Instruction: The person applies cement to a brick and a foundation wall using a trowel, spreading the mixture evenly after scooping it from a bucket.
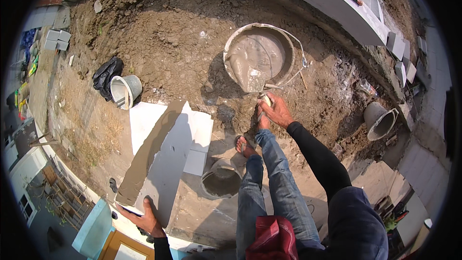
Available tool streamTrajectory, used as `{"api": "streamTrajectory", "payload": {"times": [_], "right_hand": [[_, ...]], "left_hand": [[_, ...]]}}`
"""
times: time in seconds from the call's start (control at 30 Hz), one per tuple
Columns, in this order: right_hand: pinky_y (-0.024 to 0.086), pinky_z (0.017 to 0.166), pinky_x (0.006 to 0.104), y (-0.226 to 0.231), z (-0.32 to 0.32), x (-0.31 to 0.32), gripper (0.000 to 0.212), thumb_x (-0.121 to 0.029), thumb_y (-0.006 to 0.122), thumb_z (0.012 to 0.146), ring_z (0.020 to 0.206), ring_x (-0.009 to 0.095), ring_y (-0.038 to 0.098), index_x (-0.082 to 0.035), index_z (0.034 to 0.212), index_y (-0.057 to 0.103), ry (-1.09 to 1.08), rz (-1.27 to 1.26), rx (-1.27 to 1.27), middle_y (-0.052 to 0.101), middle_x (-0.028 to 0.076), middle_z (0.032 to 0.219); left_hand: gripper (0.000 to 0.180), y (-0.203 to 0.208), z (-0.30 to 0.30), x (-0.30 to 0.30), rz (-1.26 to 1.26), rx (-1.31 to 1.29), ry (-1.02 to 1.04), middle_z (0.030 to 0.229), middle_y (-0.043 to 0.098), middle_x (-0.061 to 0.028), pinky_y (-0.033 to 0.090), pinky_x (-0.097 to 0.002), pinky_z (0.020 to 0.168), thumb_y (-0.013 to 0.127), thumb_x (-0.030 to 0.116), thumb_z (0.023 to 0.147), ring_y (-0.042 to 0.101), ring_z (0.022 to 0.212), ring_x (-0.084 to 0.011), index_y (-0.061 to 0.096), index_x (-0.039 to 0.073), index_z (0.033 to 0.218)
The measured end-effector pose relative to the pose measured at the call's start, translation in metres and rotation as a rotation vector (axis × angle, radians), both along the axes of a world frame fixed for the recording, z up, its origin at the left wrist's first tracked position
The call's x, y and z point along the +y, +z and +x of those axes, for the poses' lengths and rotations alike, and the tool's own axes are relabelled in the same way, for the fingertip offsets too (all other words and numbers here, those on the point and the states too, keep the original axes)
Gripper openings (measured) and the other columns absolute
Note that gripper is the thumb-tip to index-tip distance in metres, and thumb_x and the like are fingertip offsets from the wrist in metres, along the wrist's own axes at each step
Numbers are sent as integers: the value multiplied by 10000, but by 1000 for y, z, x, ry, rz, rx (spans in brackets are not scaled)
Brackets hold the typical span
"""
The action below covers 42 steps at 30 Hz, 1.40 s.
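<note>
My left hand (146, 218) grips the near end of a long white building block (166, 163). A band of wet grey mortar (149, 156) coats its narrow upper side. Whether the block's far end rests on anything is hard to tell. My right hand (277, 110) is closed around the handle of a trowel (255, 79), whose blade is smeared with mortar at the near rim of a large round bucket (292, 50). Wet mortar (262, 48) fills much of that bucket.
More white blocks (199, 137) lie beneath the held one. Smaller buckets stand about: one (222, 178) near my feet, another (130, 86) beside a black plastic bag (107, 74), a third tipped bucket (380, 120) at right. A low block wall (332, 2) runs along the far side.
</note>
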State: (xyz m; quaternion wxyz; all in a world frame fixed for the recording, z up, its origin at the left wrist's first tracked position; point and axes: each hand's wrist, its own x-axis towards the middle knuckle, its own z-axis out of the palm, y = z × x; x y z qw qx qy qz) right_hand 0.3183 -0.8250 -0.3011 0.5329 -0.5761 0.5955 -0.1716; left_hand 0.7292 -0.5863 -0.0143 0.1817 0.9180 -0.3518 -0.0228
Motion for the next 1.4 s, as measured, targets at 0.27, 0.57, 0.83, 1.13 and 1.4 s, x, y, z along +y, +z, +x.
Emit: {"api": "streamTrajectory", "payload": {"times": [0.27, 0.57, 0.83, 1.13, 1.4], "right_hand": [[471, 700, 493, 42, 15, 1, 493, -460, 617, 944, 746, 409, 654, 1, 1119, 621, -225, 80, -99, 631, 267, 736], [454, 735, 495, 155, -132, 68, 350, -290, 545, 935, 857, 469, 617, 29, 1069, 595, -467, -77, -189, 621, 322, 926], [473, 869, 500, 95, -329, 69, 535, -304, 480, 968, 995, 488, 631, 88, 1330, 521, -702, 17, 53, 646, 341, 1047], [464, 739, 546, -15, -464, -62, 378, -258, 528, 986, 827, 523, 603, 77, 1160, 501, -839, -285, 66, 625, 317, 862], [496, 759, 527, -41, -461, -138, 351, -234, 579, 992, 921, 469, 609, 26, 1221, 522, -841, -613, 156, 606, 257, 1073]], "left_hand": [[920, -4, 10, 2, 52, -110, -35, 1529, 371, -244, 302, -470, 1183, 810, 305, 864, 394, 1393, -364, 288, -53, 1532], [951, 18, -29, -60, 233, 48, -165, 1532, 373, -235, 336, -489, 1158, 799, 360, 846, 413, 1376, -372, 278, -26, 1541], [960, -2, -150, -89, 547, 687, -208, 1543, 366, -222, 337, -502, 1158, 768, 418, 844, 403, 1387, -375, 270, 0, 1550], [973, -68, -250, -96, 618, 1135, -14, 1557, 357, -208, 338, -517, 1158, 734, 484, 841, 393, 1400, -378, 262, 30, 1561], [985, -63, -249, -89, 582, 1316, 106, 1568, 350, -196, 338, -531, 1158, 704, 542, 839, 384, 1412, -381, 255, 57, 1570]]}}
